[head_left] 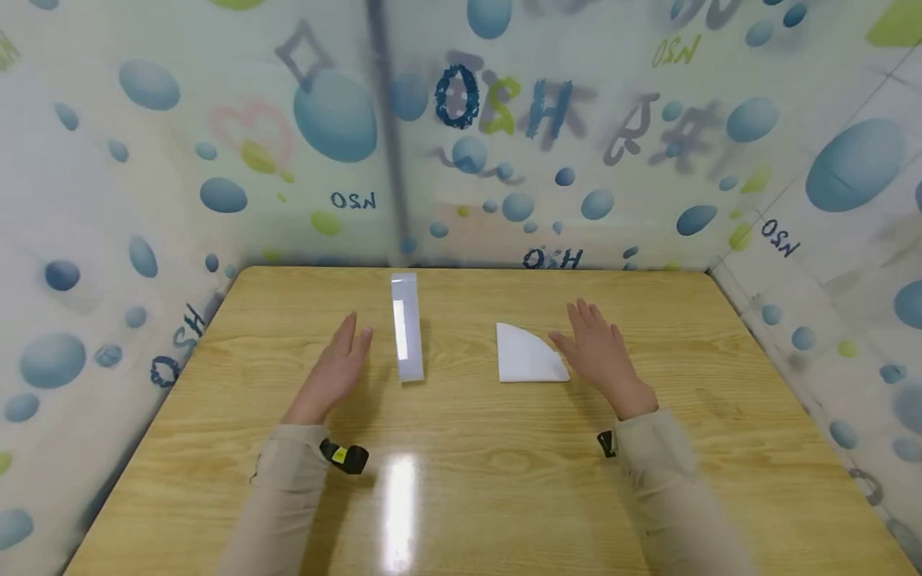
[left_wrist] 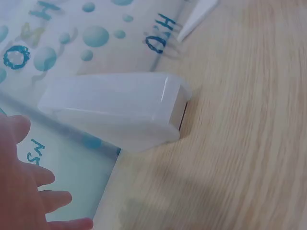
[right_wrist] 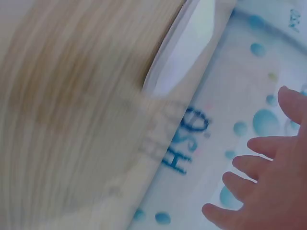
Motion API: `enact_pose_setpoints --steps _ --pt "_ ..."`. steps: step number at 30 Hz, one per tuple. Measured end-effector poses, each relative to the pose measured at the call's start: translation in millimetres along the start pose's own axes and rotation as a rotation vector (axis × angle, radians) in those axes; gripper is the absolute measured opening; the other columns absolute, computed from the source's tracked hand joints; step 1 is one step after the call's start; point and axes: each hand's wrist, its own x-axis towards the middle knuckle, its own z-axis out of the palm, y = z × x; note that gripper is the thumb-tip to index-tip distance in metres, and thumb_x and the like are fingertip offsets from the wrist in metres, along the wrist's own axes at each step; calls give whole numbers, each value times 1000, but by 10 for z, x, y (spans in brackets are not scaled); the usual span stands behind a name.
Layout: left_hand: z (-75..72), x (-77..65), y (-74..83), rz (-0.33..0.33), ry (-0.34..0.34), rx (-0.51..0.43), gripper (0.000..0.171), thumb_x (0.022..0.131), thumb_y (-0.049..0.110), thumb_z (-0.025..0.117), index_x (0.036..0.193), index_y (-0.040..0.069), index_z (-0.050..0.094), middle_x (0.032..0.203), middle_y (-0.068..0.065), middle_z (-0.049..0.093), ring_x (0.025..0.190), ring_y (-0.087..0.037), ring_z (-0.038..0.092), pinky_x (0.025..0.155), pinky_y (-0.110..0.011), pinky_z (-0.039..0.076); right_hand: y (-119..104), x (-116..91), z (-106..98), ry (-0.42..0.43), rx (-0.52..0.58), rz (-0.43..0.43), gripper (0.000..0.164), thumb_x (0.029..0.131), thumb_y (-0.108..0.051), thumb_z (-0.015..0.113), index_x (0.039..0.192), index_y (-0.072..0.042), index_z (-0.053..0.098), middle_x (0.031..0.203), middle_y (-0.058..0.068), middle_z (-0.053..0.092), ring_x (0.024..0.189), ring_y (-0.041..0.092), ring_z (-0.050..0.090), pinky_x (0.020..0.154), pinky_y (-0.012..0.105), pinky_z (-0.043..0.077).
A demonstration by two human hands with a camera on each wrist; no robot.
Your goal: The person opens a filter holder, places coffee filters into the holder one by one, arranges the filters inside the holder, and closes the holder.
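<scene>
On the table lies a long, narrow, glossy white box-like piece (head_left: 408, 328). My left hand (head_left: 336, 372) is held just to its left, fingers straight, gripping nothing. In the left wrist view the same white piece (left_wrist: 120, 105) shows rounded edges and a flat end face. Right of the middle lies a flat white quarter-circle piece (head_left: 526, 356), seen nearly edge-on in the right wrist view, where it looks layered. Beside its curved edge is my right hand (head_left: 599, 356), fingers spread and holding nothing. Whether its thumb touches the piece, I cannot tell.
The wood-grain table (head_left: 490, 472) reaches back to a patterned wall hanging (head_left: 461, 184) with blue dots and letters. More of this patterned sheeting stands at the left and right sides. A dark band with a small device (head_left: 346, 456) sits at my left wrist.
</scene>
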Motion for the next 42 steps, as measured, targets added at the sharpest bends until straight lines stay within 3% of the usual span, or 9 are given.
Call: enact_pose_setpoints --steps 5,9,12,15,19,24,32,37,42 --pt "66 -5 -7 -7 4 -155 75 95 58 18 148 10 -2 154 -13 -4 140 -33 0 110 -52 5 -285 39 163 50 37 -53 70 96 -49 35 146 -3 18 152 20 11 140 35 9 107 57 13" --pt "144 -4 6 -49 -35 -278 77 93 61 22 148 14 -2 154 -10 -4 140 -32 1 110 -52 7 -509 53 272 79 102 -81 69 97 -47 37 145 -1 19 151 20 14 139 34 14 108 52 16" --pt "198 -20 15 -108 -90 -359 78 89 67 26 148 24 -3 155 -4 -2 141 -30 4 109 -54 6 -662 34 351 84 209 -90 69 96 -46 39 146 -2 18 152 19 15 139 34 15 108 50 18" --pt "247 -40 16 -138 -112 -420 78 86 70 31 147 33 0 155 -2 5 138 -32 19 108 -55 8 -801 12 439 82 351 -99 70 95 -46 41 147 -6 15 152 15 15 139 30 16 109 48 19" --pt "307 -40 -10 -111 -136 -516 74 87 65 39 147 35 6 153 -4 14 130 -36 35 109 -53 12 -952 -5 571 72 479 -108 72 94 -47 44 147 -9 13 153 10 16 139 26 17 109 46 20" --pt "365 -34 -63 -34 -190 -629 71 90 56 44 147 32 9 153 -3 11 132 -31 32 110 -44 18 -1096 -11 716 77 519 -103 71 94 -45 47 147 -11 15 152 7 19 138 25 21 108 45 22" --pt "427 34 -95 71 -176 -741 67 96 43 43 148 19 9 154 -2 8 137 -25 22 110 -40 21 -1341 52 878 87 550 -101 70 93 -45 48 147 -12 18 151 7 23 137 24 24 109 42 23" --pt "440 64 -87 78 -176 -764 66 97 40 43 148 18 8 153 -2 9 137 -24 22 110 -39 19 -1451 101 935 77 576 -75 69 93 -46 46 147 -14 18 151 6 23 137 23 23 109 42 22" --pt "449 136 -83 58 -146 -737 64 93 49 45 146 29 16 151 10 16 136 -14 23 111 -37 18 -1519 147 978 27 590 -74 71 93 -49 45 148 -15 16 152 3 20 138 21 21 109 43 22"
